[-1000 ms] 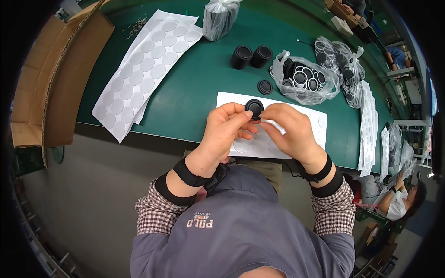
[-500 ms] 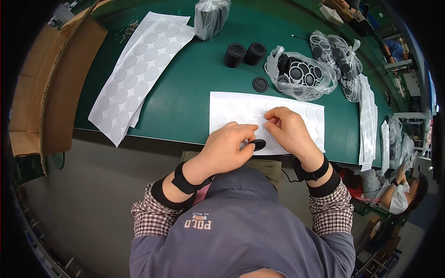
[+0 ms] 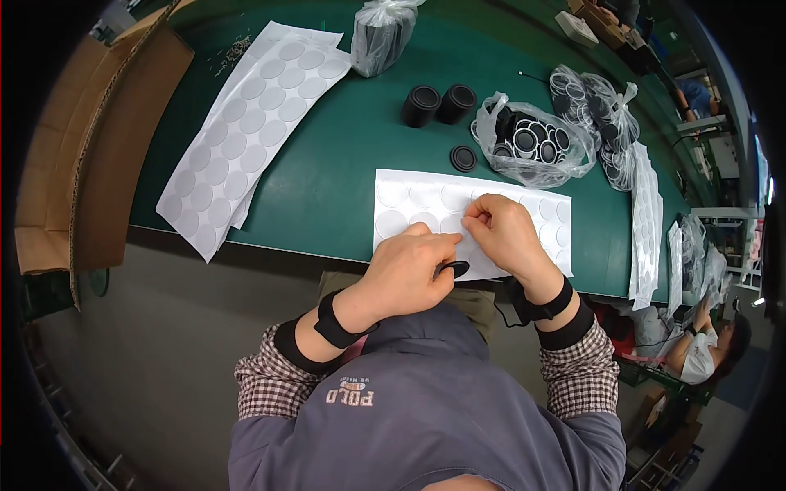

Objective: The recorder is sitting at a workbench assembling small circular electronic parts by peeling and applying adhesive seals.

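Note:
A white sheet of round stickers (image 3: 393, 195) lies at the table's front edge, under both my hands. My left hand (image 3: 407, 268) is closed, holding a black disc (image 3: 462, 268) low between thumb and fingers, while its index fingertip reaches onto the sheet. Close by on the right, my right hand (image 3: 509, 237) is pinched at the sheet's middle; whatever lies between its fingertips is too small to make out. Beyond the sheet sit a small black disc stack (image 3: 463, 158) and two taller black stacks (image 3: 421, 105) (image 3: 458, 103).
An opened clear bag (image 3: 532, 168) of black discs and white rings is behind the sheet. More sticker sheets (image 3: 233, 146) lie at left beside a cardboard box (image 3: 135, 139). Tied bags (image 3: 602, 110) and further sheets (image 3: 645, 229) are at right. Another person (image 3: 700, 352) sits far right.
The black disc in my left hand has tilted and sits slightly lower. My right hand stays pinched at the sheet, with its fingertips shifted slightly left. The whole view has shifted a little.

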Action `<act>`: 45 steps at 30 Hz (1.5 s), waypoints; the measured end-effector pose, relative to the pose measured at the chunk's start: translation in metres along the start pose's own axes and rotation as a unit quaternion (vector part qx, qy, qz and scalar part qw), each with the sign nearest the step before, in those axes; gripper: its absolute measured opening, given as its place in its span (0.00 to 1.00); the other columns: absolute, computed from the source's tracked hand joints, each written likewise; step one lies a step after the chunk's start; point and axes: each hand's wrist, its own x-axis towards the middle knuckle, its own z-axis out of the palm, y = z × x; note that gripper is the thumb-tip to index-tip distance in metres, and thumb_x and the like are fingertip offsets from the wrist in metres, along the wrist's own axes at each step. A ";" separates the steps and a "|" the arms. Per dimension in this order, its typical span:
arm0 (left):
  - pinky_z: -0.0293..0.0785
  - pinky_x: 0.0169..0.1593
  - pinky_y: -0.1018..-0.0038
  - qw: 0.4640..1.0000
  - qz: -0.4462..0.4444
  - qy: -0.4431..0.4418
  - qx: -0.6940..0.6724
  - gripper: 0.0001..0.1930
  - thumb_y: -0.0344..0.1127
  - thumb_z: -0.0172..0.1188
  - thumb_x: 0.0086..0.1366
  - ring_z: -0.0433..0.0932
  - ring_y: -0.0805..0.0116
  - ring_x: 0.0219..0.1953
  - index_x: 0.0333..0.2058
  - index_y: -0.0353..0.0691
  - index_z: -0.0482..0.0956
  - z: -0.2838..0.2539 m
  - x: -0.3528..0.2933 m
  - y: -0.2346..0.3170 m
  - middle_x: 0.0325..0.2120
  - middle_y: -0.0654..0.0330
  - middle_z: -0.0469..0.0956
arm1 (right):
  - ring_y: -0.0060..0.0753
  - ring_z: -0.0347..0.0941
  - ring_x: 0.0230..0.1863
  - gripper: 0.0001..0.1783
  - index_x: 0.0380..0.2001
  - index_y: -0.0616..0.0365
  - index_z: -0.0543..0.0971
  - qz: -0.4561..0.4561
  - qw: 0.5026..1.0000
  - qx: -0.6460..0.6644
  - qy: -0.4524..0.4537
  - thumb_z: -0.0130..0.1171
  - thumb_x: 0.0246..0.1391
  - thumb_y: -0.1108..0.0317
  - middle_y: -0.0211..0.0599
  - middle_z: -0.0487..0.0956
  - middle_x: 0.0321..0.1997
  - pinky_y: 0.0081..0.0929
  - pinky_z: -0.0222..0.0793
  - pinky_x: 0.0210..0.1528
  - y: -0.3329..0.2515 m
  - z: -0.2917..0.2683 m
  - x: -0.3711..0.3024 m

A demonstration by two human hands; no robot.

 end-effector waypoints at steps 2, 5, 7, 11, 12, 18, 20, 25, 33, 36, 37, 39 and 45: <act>0.67 0.27 0.73 1.000 0.000 0.001 -0.006 0.03 0.29 0.54 0.45 0.70 0.68 0.28 0.21 0.38 0.72 0.000 -0.001 0.000 0.38 0.61 0.77 | 0.42 0.72 0.24 0.05 0.21 0.61 0.76 0.008 1.000 0.012 -0.002 0.57 0.39 0.71 0.42 0.75 0.22 0.32 0.67 0.27 0.000 0.001 -0.001; 0.67 0.27 0.73 1.000 0.000 0.002 -0.017 0.03 0.29 0.54 0.45 0.70 0.67 0.28 0.21 0.38 0.72 -0.001 -0.001 -0.001 0.39 0.60 0.77 | 0.41 0.72 0.24 0.05 0.21 0.62 0.76 0.008 1.000 0.014 0.011 0.57 0.39 0.71 0.43 0.75 0.21 0.31 0.67 0.27 0.000 0.002 -0.001; 0.67 0.27 0.72 1.000 0.000 0.011 -0.024 0.03 0.29 0.54 0.45 0.70 0.67 0.28 0.21 0.38 0.72 -0.002 -0.001 -0.001 0.40 0.60 0.76 | 0.41 0.72 0.24 0.05 0.21 0.62 0.76 0.000 1.000 0.002 0.010 0.57 0.39 0.71 0.43 0.75 0.21 0.31 0.67 0.27 0.000 0.002 0.000; 0.68 0.27 0.72 1.000 0.001 0.002 -0.017 0.03 0.29 0.54 0.45 0.70 0.67 0.28 0.21 0.38 0.72 -0.002 -0.001 0.000 0.40 0.59 0.76 | 0.42 0.72 0.24 0.05 0.21 0.62 0.76 -0.006 1.000 -0.011 0.005 0.57 0.39 0.71 0.43 0.75 0.22 0.32 0.67 0.27 -0.002 0.001 0.000; 0.68 0.27 0.72 1.000 0.000 -0.005 -0.012 0.03 0.29 0.54 0.45 0.70 0.66 0.28 0.21 0.38 0.72 -0.001 -0.002 0.000 0.40 0.59 0.76 | 0.43 0.72 0.25 0.05 0.21 0.62 0.75 0.005 1.000 0.000 0.002 0.57 0.39 0.71 0.43 0.75 0.22 0.32 0.67 0.28 -0.002 0.001 -0.001; 0.68 0.28 0.72 1.000 0.011 0.007 -0.009 0.03 0.29 0.54 0.45 0.70 0.66 0.29 0.21 0.38 0.71 -0.002 -0.001 -0.002 0.40 0.59 0.76 | 0.46 0.72 0.27 0.05 0.20 0.62 0.75 0.001 1.000 -0.010 -0.016 0.55 0.40 0.71 0.44 0.75 0.23 0.34 0.67 0.29 -0.006 -0.001 0.003; 0.68 0.28 0.72 1.000 0.008 0.001 -0.011 0.03 0.29 0.54 0.45 0.70 0.66 0.29 0.21 0.37 0.72 -0.003 -0.002 -0.002 0.40 0.59 0.76 | 0.46 0.72 0.28 0.05 0.21 0.62 0.74 -0.007 0.999 -0.042 -0.014 0.55 0.41 0.71 0.44 0.75 0.24 0.34 0.67 0.29 -0.006 0.000 0.002; 0.69 0.29 0.72 1.000 0.026 0.010 0.007 0.03 0.29 0.54 0.45 0.70 0.65 0.29 0.20 0.37 0.72 0.000 -0.002 -0.001 0.40 0.59 0.76 | 0.47 0.71 0.28 0.05 0.23 0.62 0.73 -0.017 0.996 -0.092 -0.006 0.54 0.42 0.70 0.44 0.74 0.26 0.35 0.67 0.30 -0.009 0.002 -0.001; 0.69 0.29 0.71 0.998 0.020 0.004 0.052 0.04 0.29 0.55 0.44 0.71 0.65 0.29 0.21 0.37 0.73 -0.001 -0.001 0.002 0.38 0.60 0.76 | 0.30 0.67 0.20 0.05 0.24 0.63 0.72 -0.067 0.998 0.018 -0.010 0.56 0.43 0.73 0.38 0.73 0.22 0.24 0.63 0.23 -0.023 -0.007 -0.020; 0.70 0.31 0.72 0.999 0.034 0.012 0.021 0.05 0.29 0.55 0.44 0.72 0.63 0.31 0.22 0.36 0.73 -0.001 -0.003 -0.001 0.37 0.57 0.76 | 0.26 0.66 0.21 0.05 0.24 0.64 0.72 -0.054 0.998 0.039 0.005 0.56 0.44 0.74 0.36 0.72 0.21 0.21 0.62 0.23 -0.013 -0.008 -0.017; 0.70 0.31 0.72 0.999 0.035 0.011 0.022 0.05 0.29 0.55 0.44 0.72 0.63 0.31 0.22 0.36 0.73 0.000 -0.003 -0.002 0.37 0.57 0.76 | 0.24 0.65 0.21 0.05 0.25 0.64 0.72 -0.047 0.998 0.049 0.013 0.56 0.45 0.74 0.35 0.71 0.21 0.20 0.62 0.23 -0.011 -0.009 -0.017; 0.70 0.32 0.73 0.996 0.025 0.065 -0.062 0.04 0.28 0.55 0.44 0.73 0.61 0.33 0.23 0.36 0.73 0.002 -0.004 -0.006 0.37 0.55 0.76 | 0.23 0.65 0.21 0.05 0.25 0.64 0.72 -0.042 0.998 0.051 0.007 0.56 0.45 0.74 0.34 0.71 0.21 0.19 0.61 0.23 -0.011 -0.011 -0.017; 0.70 0.35 0.74 0.988 -0.037 0.083 -0.126 0.04 0.26 0.54 0.45 0.74 0.59 0.36 0.23 0.34 0.73 0.002 -0.001 -0.009 0.39 0.51 0.74 | 0.20 0.65 0.22 0.04 0.25 0.65 0.71 -0.035 0.997 0.067 -0.016 0.55 0.45 0.75 0.33 0.71 0.22 0.18 0.61 0.24 -0.013 -0.014 -0.021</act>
